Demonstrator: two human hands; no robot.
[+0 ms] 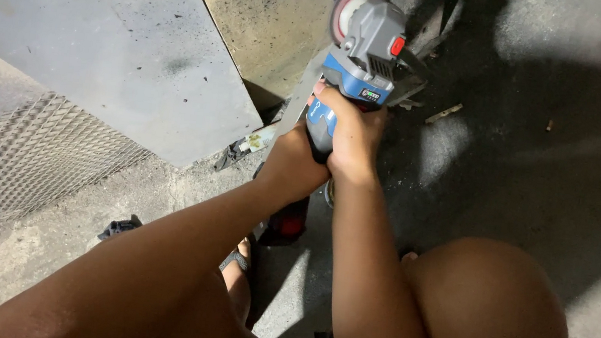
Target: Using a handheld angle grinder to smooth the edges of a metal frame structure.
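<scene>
Both hands gripping angle grinder [365, 43]: right hand [354, 134] clenching around its blue body, left hand [290, 164] clasping the handle behind. Grinder pointing far, disc over metal strip [300, 96], right of grey sheet [103, 38].

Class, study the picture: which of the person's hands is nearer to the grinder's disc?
Right. The right hand grips the angle grinder body just behind its head, closest to the disc. The left hand holds the handle further back.
</scene>
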